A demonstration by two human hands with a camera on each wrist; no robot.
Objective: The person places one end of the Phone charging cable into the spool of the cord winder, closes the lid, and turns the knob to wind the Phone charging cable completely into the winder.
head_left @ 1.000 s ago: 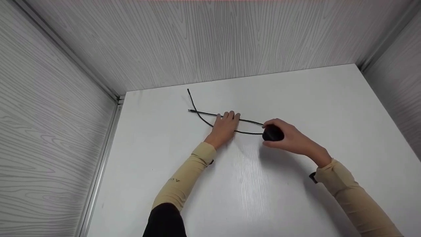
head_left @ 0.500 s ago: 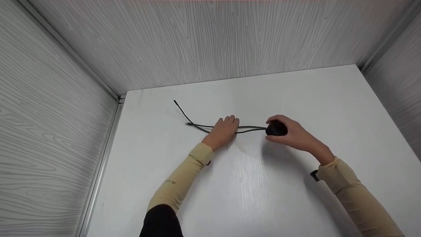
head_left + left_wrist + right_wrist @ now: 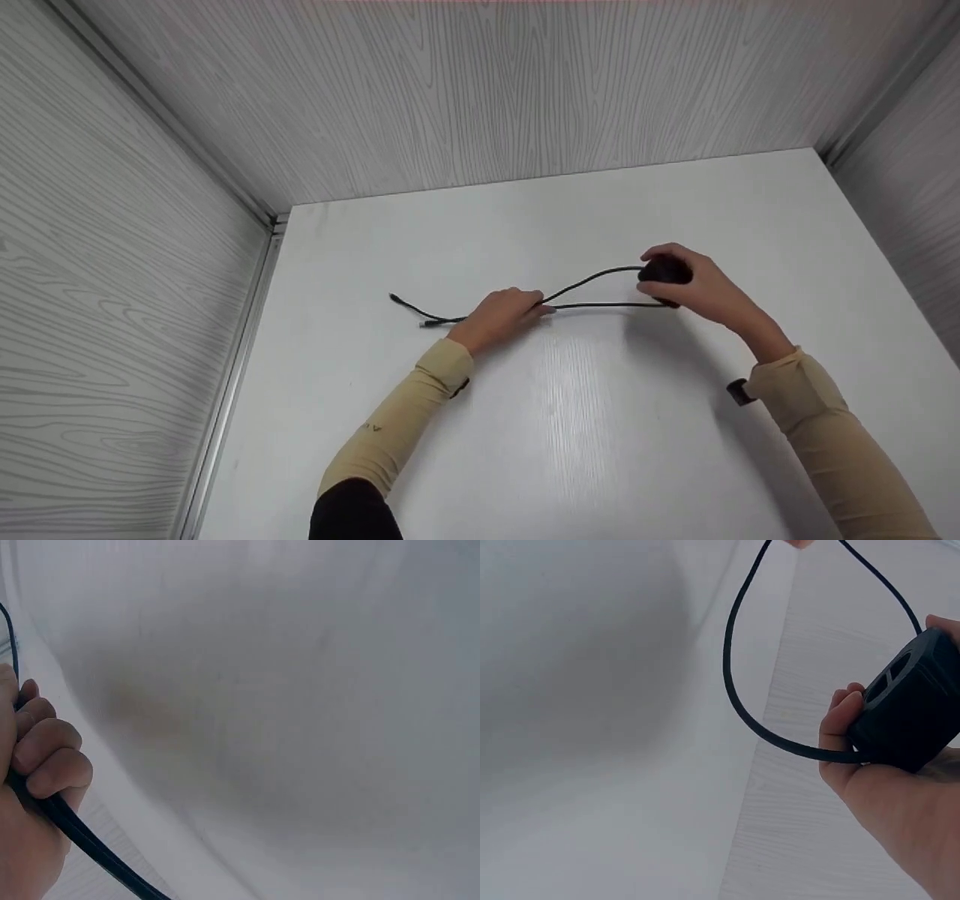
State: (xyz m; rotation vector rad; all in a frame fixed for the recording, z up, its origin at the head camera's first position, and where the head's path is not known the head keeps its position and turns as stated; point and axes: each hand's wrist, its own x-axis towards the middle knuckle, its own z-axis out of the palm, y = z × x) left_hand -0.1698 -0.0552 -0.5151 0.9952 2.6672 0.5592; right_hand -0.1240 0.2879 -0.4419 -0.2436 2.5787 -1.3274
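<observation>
The black two-recess block (image 3: 911, 701) is right of the middle in the head view, above the white tabletop (image 3: 525, 457). The right hand (image 3: 712, 292) holds it, with the thumb on the near side and the fingers curled round the far side. Two black cords (image 3: 97, 846) run from the block toward the left; in the middle of the frame, the left hand (image 3: 499, 315) grips both of them together with bent fingers.

For this step, I think the left hand should grip firmly but not crush the cords, so that they do not slip. The right hand would do better to pull evenly and not turn the block, because the upper cord bows more than the lower one and a sharp bend at the exit could strain it.

Beyond the left hand, two connector tips (image 3: 394, 298) lie left of centre; they are too small to tell the type. The crossing of the cords is covered by the palm. The left wrist view cuts off most of its hand, and the inside of the recesses is too dark to read.
</observation>
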